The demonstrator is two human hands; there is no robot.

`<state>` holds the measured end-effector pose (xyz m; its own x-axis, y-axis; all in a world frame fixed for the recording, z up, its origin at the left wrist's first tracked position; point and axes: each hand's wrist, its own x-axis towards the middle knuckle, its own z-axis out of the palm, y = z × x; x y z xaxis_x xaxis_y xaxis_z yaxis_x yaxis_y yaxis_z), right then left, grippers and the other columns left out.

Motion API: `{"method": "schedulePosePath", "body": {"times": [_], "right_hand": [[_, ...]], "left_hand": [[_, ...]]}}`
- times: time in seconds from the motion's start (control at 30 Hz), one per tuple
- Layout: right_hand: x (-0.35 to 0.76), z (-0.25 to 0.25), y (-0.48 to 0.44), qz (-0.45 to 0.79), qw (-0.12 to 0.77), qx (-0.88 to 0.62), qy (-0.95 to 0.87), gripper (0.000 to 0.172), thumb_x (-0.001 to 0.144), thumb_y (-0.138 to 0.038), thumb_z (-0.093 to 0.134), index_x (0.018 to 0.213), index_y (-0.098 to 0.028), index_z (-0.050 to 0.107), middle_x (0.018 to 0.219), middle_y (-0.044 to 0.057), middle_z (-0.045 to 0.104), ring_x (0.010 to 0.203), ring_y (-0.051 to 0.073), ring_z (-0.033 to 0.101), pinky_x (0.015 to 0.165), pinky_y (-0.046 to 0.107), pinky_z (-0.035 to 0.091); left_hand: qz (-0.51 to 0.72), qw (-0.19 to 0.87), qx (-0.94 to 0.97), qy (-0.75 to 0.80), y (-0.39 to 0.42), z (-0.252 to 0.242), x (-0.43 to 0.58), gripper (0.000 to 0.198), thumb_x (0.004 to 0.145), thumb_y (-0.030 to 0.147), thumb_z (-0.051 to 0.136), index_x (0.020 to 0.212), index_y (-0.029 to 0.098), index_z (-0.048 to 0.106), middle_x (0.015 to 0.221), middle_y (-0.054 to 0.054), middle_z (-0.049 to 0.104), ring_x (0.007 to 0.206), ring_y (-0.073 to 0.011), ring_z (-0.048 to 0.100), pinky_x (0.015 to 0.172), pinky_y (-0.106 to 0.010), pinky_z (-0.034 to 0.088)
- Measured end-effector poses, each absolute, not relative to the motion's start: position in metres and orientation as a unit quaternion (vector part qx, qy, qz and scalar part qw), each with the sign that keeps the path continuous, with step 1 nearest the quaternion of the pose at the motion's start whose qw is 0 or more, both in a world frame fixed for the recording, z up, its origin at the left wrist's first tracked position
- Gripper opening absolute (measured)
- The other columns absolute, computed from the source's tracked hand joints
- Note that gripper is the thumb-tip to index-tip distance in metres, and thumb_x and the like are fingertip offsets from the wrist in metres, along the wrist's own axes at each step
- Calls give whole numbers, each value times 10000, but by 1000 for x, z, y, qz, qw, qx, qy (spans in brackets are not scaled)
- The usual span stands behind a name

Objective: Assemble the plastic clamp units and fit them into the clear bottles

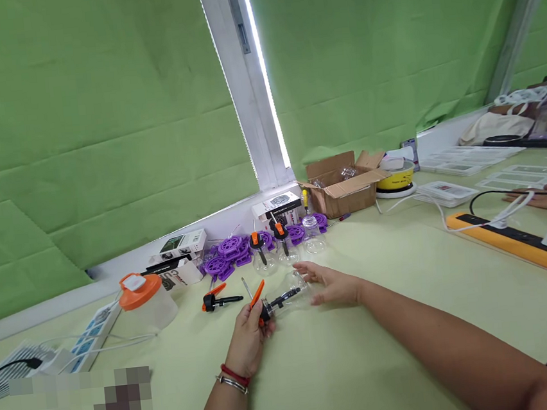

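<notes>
Orange-black head (264, 311) gripped by the left hand (248, 337), stem (285, 298) inside the clear bottle (297, 281); right hand (333, 285), fingers spread at its base, contact unclear. Beyond, on the tabletop (319, 381), two bottles (266, 267) stand fitted; one loose head (210, 302), one bare bottle (314, 243) apparently remain.

Passage is afforded on the near side of the fingers, where bare tabletop (309, 375) extends between the forearms. The gap between left hand (248, 337) and right hand (333, 284) is occupied by a spray bottle (296, 283). Beyond the right fingertips, forward travel is blocked by upright bottles (265, 267) and, behind these, purple spoked discs (230, 245). Beyond the left fingers, to the left, a loose sprayer head (221, 301) is encountered. Well right of the right fingers, lateral clearance is limited by an orange power strip (514, 241).
</notes>
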<state>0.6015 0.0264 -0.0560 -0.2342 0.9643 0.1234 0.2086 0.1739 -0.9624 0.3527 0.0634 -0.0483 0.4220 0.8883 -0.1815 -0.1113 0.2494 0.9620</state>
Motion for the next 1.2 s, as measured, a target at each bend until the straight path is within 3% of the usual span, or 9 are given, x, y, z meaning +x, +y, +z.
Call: {"method": "schedulePosePath", "body": {"times": [0.07, 0.2, 0.43, 0.67, 0.8, 0.93, 1.03, 1.1, 1.2], "right_hand": [[605, -60, 28, 431, 422, -451, -658, 964, 570, -446, 812, 1391, -240, 351, 1380, 126, 404, 1238, 257, 405, 1062, 426, 291], [606, -64, 31, 388, 418, -472, -672, 867, 618, -391, 784, 1374, -223, 393, 1277, 100, 479, 1244, 247, 399, 1085, 425, 254], [604, -56, 26, 373, 386, -507, -674, 800, 705, -492, 688, 1388, -195, 397, 1350, 128, 442, 1284, 285, 360, 1079, 449, 265], [605, -56, 29, 331, 359, -543, -683, 728, 733, -634, 583, 1331, -230, 486, 1425, 85, 393, 1344, 307, 245, 1121, 478, 145], [601, -55, 33, 306, 349, -551, -693, 604, 827, -682, 375, 1097, -221, 658, 1309, 78, 522, 1286, 296, 339, 1108, 468, 153], [594, -55, 37, 300, 357, -553, -691, 685, 871, -685, 187, 867, -227, 696, 1033, 53, 648, 1123, 265, 488, 1065, 449, 234], [593, -55, 36, 299, 366, -561, -680, 692, 868, -693, 178, 954, -231, 686, 1083, 59, 637, 1155, 274, 471, 1077, 456, 212], [596, -55, 33, 316, 360, -570, -668, 671, 858, -698, 227, 1147, -239, 622, 1242, 71, 571, 1260, 287, 382, 1104, 470, 150], [604, -55, 27, 376, 346, -522, -683, 820, 761, -651, 541, 1437, -259, 291, 1463, 89, 348, 1352, 291, 258, 1113, 472, 156]], "left_hand": [[365, 687, 491, 392, 63, -48, 352, 411, 723, 508, 647, 923, 161, 556, 733, 6, 615, 547, -85, 526, 511, -228, 331], [362, 695, 488, 385, 63, -48, 351, 404, 718, 490, 662, 921, 158, 556, 730, 11, 613, 556, -84, 537, 521, -229, 337], [361, 696, 494, 375, 61, -45, 350, 427, 713, 491, 668, 939, 151, 546, 747, 9, 605, 552, -92, 544, 525, -240, 337], [352, 688, 516, 370, 60, -44, 350, 414, 721, 512, 648, 916, 164, 537, 729, 13, 587, 567, -103, 537, 531, -246, 339], [348, 674, 538, 368, 59, -46, 350, 385, 730, 501, 640, 902, 174, 531, 706, 23, 562, 588, -111, 544, 540, -245, 350], [343, 654, 560, 374, 56, -45, 352, 376, 731, 502, 629, 884, 173, 529, 663, 29, 544, 590, -124, 550, 536, -246, 356], [344, 655, 555, 379, 56, -44, 353, 361, 745, 488, 613, 894, 172, 525, 653, 30, 547, 582, -122, 546, 530, -244, 356], [346, 661, 546, 380, 57, -44, 353, 347, 750, 476, 612, 892, 171, 524, 660, 28, 553, 573, -113, 539, 527, -241, 352], [351, 675, 521, 387, 59, -44, 354, 343, 739, 473, 628, 873, 176, 521, 704, 18, 575, 560, -100, 529, 514, -235, 332]]}}
